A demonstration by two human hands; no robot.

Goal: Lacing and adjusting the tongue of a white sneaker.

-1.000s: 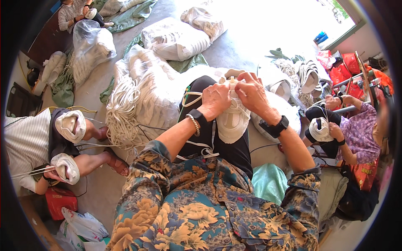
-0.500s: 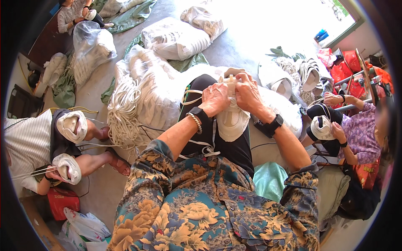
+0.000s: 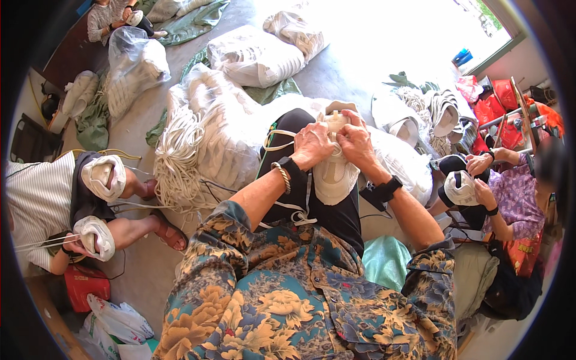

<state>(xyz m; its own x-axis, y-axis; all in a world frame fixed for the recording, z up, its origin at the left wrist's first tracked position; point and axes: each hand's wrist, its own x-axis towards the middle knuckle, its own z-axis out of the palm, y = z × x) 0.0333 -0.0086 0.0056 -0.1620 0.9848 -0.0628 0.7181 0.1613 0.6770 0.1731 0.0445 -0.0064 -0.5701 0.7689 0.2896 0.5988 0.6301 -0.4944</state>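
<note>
A cream-white lace-up shoe (image 3: 334,179) rests on my lap over dark trousers, its toe toward me and its opening on the far side. My left hand (image 3: 314,145) is closed at the left of the lacing area, fingertips pressed together. From beside it a white shoelace (image 3: 279,147) loops out to the left. My right hand (image 3: 355,143) bends over the shoe's right edge, its fingers pinched close to the tongue. Both hands nearly meet over the eyelets. The exact pinch points are partly hidden by the fingers.
A bundle of white laces (image 3: 179,144) hangs by a clear bag of shoes (image 3: 219,114) ahead left. More white shoes (image 3: 444,108) lie ahead right. Co-workers handle shoes at left (image 3: 96,237), right (image 3: 461,187) and far left. A green sack (image 3: 386,261) is beside my right thigh.
Both hands have shifted slightly at the shoe's lacing. My right fingers have moved a little, and the far opening shows more. The view has tilted slightly.
</note>
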